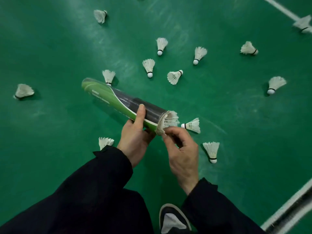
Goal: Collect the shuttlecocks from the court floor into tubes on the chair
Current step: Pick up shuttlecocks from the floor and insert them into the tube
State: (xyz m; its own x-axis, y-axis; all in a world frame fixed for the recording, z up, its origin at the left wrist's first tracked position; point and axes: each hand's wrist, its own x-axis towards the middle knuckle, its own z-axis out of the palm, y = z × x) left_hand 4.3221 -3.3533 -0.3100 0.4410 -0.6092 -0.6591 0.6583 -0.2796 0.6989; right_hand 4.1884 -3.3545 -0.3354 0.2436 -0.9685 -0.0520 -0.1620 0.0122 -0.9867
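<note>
My left hand [135, 137] grips a green and black shuttlecock tube [118, 100] near its open end, holding it roughly level above the floor. A white feather shuttlecock [167, 121] sticks out of that open end, feathers outward. My right hand [181, 149] pinches the feather rim of this shuttlecock with fingertips. Several more white shuttlecocks lie scattered on the green court floor, such as a shuttlecock [192, 125] just right of the tube's mouth, a shuttlecock [211, 151] beside my right hand and a shuttlecock [105, 142] by my left sleeve. No chair is in view.
The green court floor [50, 48] fills the view. White boundary lines [280, 9] cross the top right and bottom right corners. My dark shoe [173, 220] stands at the bottom centre. A dark strip [293, 208] runs along the bottom right line.
</note>
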